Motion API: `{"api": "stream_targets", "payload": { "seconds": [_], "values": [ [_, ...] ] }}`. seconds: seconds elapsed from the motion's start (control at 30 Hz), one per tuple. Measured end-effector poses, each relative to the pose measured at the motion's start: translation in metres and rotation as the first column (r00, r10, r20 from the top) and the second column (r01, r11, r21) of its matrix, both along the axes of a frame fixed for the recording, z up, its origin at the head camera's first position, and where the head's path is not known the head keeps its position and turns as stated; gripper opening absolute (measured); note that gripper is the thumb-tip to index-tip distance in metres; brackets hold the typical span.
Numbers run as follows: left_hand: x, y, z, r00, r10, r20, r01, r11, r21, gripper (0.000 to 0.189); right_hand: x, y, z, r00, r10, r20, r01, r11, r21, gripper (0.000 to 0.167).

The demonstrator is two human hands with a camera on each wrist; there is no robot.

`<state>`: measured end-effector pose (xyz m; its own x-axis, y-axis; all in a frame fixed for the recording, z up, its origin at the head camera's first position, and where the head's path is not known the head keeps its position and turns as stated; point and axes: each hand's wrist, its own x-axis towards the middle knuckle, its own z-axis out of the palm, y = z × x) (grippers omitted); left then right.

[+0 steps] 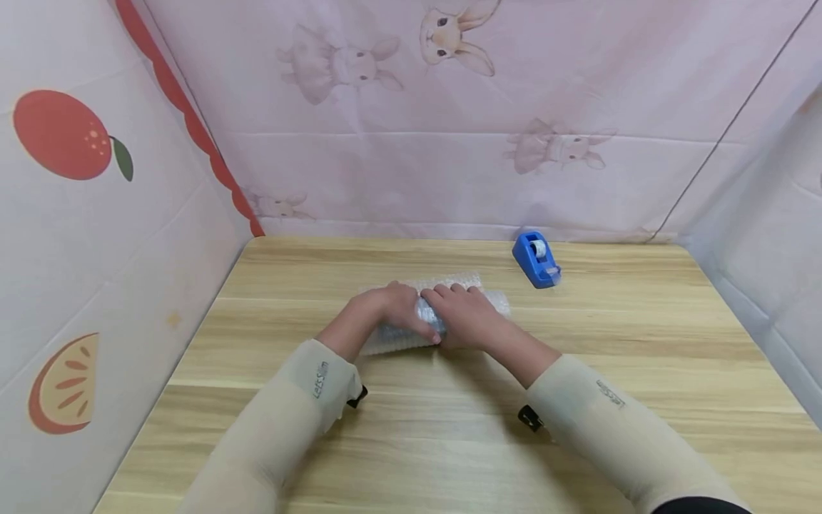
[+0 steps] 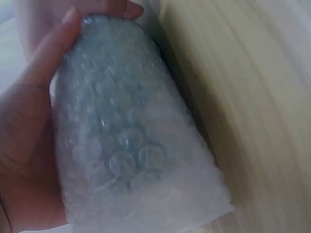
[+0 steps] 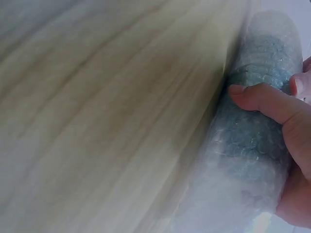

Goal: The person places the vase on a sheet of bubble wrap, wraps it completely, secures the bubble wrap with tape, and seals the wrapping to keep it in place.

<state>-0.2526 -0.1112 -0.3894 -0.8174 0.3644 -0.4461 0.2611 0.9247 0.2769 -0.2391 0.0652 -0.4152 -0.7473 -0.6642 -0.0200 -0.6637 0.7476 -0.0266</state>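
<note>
A roll of bubble wrap [image 1: 394,343] lies across the wooden table in front of me, wound round something bluish whose kind I cannot tell. My left hand [image 1: 403,308] grips the roll on its left part, with the thumb along the near side. Close beside it, my right hand [image 1: 465,315] holds the right part, fingers over the top. In the left wrist view the wrap [image 2: 126,116] has an end that reaches past the bluish thing. The right wrist view has my right thumb [image 3: 265,99] pressed across the wrapped roll [image 3: 248,138].
A blue tape dispenser [image 1: 531,263] with a roll of clear tape stands near the back edge of the table [image 1: 437,442], right of the roll. Printed cloth walls [image 1: 385,178] enclose the table at the back and sides.
</note>
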Motion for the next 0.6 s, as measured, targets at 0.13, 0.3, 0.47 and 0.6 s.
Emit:
{"api": "stream_targets", "payload": {
  "seconds": [0.13, 0.3, 0.47, 0.6],
  "values": [
    [0.012, 0.005, 0.003, 0.979, -0.001, -0.203, -0.003, 1.000, -0.019, 0.104, -0.001, -0.002, 0.003, 0.999, -0.035, 0.041, 0.034, 0.999, 0.011, 0.089],
    [0.033, 0.016, 0.003, 0.927, -0.101, -0.360, 0.099, 0.995, -0.023, 0.123, -0.001, -0.006, 0.007, 0.994, -0.067, 0.090, 0.065, 0.998, 0.025, 0.091],
    [0.036, 0.015, -0.012, 0.931, -0.116, -0.346, 0.115, 0.993, -0.024, 0.135, -0.003, -0.007, 0.009, 0.983, -0.104, 0.152, 0.100, 0.994, 0.036, 0.097],
    [0.030, 0.007, -0.020, 0.950, -0.063, -0.305, 0.078, 0.996, 0.035, 0.123, -0.004, -0.009, 0.011, 0.979, -0.100, 0.180, 0.092, 0.994, 0.052, 0.097]
  ]
}}
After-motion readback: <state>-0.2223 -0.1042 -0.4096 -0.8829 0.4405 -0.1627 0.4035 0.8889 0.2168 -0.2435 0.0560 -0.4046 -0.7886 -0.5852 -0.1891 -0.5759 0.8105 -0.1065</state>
